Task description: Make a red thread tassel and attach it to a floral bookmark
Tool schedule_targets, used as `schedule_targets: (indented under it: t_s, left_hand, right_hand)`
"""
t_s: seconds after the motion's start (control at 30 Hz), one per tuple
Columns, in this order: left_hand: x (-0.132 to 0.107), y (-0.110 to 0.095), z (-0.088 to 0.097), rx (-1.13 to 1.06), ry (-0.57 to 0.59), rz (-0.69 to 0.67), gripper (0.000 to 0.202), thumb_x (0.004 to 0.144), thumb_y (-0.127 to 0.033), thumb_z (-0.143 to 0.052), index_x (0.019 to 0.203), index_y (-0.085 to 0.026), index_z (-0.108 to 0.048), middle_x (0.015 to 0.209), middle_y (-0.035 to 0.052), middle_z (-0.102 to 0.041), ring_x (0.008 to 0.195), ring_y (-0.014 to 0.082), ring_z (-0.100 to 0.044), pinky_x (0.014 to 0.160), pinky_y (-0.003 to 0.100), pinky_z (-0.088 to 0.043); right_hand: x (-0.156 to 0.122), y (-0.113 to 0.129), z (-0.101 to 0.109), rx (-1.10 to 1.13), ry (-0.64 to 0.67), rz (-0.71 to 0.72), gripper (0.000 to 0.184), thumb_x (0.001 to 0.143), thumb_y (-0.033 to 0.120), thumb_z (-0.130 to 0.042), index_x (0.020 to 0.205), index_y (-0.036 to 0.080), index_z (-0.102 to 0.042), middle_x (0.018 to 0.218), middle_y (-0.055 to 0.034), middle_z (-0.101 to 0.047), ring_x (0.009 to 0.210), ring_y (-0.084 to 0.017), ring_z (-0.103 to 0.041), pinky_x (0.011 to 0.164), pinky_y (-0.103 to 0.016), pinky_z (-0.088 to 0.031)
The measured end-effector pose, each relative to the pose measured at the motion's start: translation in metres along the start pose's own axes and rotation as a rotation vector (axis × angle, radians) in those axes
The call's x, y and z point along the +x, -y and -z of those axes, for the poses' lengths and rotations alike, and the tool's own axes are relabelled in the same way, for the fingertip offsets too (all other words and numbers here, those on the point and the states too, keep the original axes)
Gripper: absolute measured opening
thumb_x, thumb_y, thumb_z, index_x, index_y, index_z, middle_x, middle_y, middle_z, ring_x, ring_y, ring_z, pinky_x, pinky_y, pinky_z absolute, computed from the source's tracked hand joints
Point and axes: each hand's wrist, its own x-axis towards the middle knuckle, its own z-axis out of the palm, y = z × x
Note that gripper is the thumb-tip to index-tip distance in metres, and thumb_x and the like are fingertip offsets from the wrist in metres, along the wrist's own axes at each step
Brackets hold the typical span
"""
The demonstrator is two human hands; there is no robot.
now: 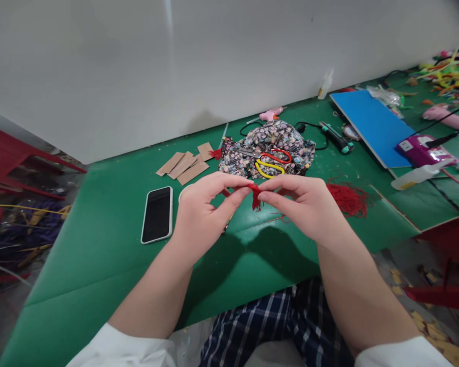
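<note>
A small red thread tassel (256, 198) is held between my two hands above the green table. My left hand (214, 204) pinches its upper left side between thumb and forefinger. From the other side, the thumb and forefinger of my right hand (300, 201) pinch it too. Its loose strands hang down between the fingertips. Just beyond the hands, scissors (270, 162) with one red and one yellow handle lie on a bundle of dark floral cloth (268, 137). A pile of cut red threads (346, 199) lies right of my right hand.
A phone (157, 215) and brown card pieces (187, 165) lie to the left. Behind the cloth is a pink glue gun (271, 114). To the right are a green-black tool (336, 137), a blue board (375, 125), a purple device (424, 150) and a clear bottle (416, 176).
</note>
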Motion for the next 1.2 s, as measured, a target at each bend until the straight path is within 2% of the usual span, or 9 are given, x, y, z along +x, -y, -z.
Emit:
schedule_targets:
  t_s: [0.3, 0.43, 0.53, 0.7, 0.87, 1.03, 1.2]
  left_hand:
    - [0.002, 0.001, 0.002, 0.033, 0.065, -0.014, 0.013, 0.083, -0.022, -0.060, 0.090, -0.023, -0.070, 0.088, 0.0016, -0.071, 0.081, 0.0143, -0.065, 0.071, 0.025, -0.052]
    - [0.003, 0.000, 0.002, 0.072, 0.081, -0.029, 0.015, 0.083, -0.023, -0.059, 0.092, -0.023, -0.070, 0.089, 0.0016, -0.071, 0.080, 0.0143, -0.065, 0.069, 0.024, -0.051]
    - [0.003, 0.001, 0.001, 0.085, 0.085, -0.030, 0.014, 0.083, -0.023, -0.059, 0.090, -0.023, -0.071, 0.088, 0.0010, -0.071, 0.080, 0.0143, -0.065, 0.071, 0.024, -0.051]
    - [0.004, 0.003, 0.000, 0.083, 0.097, 0.010, 0.011, 0.082, -0.025, -0.060, 0.086, -0.022, -0.070, 0.086, 0.0000, -0.070, 0.078, 0.0134, -0.064, 0.070, 0.023, -0.051]
    - [0.004, 0.005, -0.002, 0.009, 0.061, 0.084, 0.009, 0.080, -0.027, -0.062, 0.082, -0.021, -0.070, 0.080, -0.0007, -0.070, 0.071, 0.0116, -0.062, 0.060, 0.020, -0.049]
    - [0.003, 0.004, -0.002, -0.043, 0.053, 0.150, 0.010, 0.079, -0.028, -0.063, 0.081, -0.020, -0.069, 0.078, -0.0001, -0.069, 0.066, 0.0114, -0.061, 0.060, 0.022, -0.050]
    - [0.003, -0.001, -0.002, -0.083, 0.067, 0.160, 0.009, 0.079, -0.026, -0.064, 0.078, -0.018, -0.069, 0.076, 0.0003, -0.069, 0.067, 0.0118, -0.062, 0.062, 0.022, -0.051]
  right_hand:
    - [-0.001, -0.001, 0.002, -0.016, -0.061, 0.013, 0.020, 0.077, 0.033, -0.066, 0.093, 0.024, -0.072, 0.091, -0.0019, -0.071, 0.080, -0.015, -0.065, 0.067, -0.027, -0.051]
    - [0.000, -0.002, 0.000, -0.021, 0.010, -0.006, 0.014, 0.080, 0.031, -0.062, 0.084, 0.022, -0.072, 0.080, -0.0006, -0.071, 0.075, -0.014, -0.063, 0.065, -0.024, -0.049]
    - [0.002, -0.004, -0.002, 0.015, 0.023, -0.013, 0.017, 0.083, 0.032, -0.057, 0.078, 0.019, -0.068, 0.074, 0.0005, -0.067, 0.068, -0.011, -0.060, 0.060, -0.022, -0.046]
    - [0.003, -0.008, -0.004, 0.021, -0.019, -0.016, 0.018, 0.085, 0.034, -0.055, 0.087, 0.020, -0.066, 0.081, -0.0004, -0.067, 0.071, -0.011, -0.060, 0.060, -0.022, -0.046]
    - [-0.002, -0.002, -0.004, -0.221, -0.209, 0.166, 0.013, 0.077, 0.033, -0.067, 0.083, 0.022, -0.065, 0.086, -0.0015, -0.066, 0.082, -0.015, -0.060, 0.072, -0.028, -0.048]
    - [-0.006, 0.003, -0.008, -0.360, -0.196, 0.373, 0.011, 0.080, 0.028, -0.064, 0.088, 0.022, -0.068, 0.088, -0.0033, -0.069, 0.086, -0.017, -0.061, 0.079, -0.031, -0.048]
    - [-0.006, 0.002, -0.010, -0.362, -0.210, 0.378, 0.012, 0.082, 0.021, -0.061, 0.090, 0.021, -0.070, 0.087, -0.0030, -0.071, 0.082, -0.016, -0.062, 0.078, -0.030, -0.050]
